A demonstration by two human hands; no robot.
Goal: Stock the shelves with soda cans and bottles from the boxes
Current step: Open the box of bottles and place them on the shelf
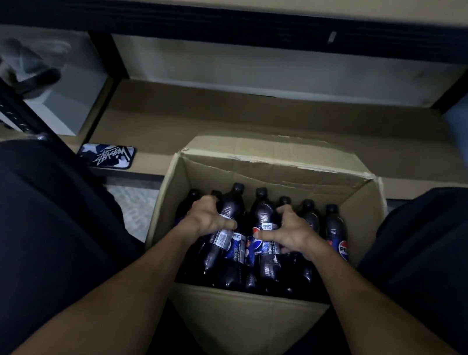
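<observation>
An open cardboard box (244, 317) stands on the floor between my knees, filled with several dark cola bottles with black caps and blue labels. My left hand (208, 217) grips one bottle (229, 207) around its upper body. My right hand (291, 232) curls round a second bottle (264, 212) beside it. Other bottles (336, 230) stand upright along the box's right side. The low shelf board (266, 118) lies just behind the box.
A black shelf beam (250, 29) crosses overhead, with an upright post (105, 55) at the left. A phone with a graphic case (107, 155) lies on the shelf edge left of the box. A grey box (62, 94) sits far left; my dark-trousered knees (29, 221) flank the carton.
</observation>
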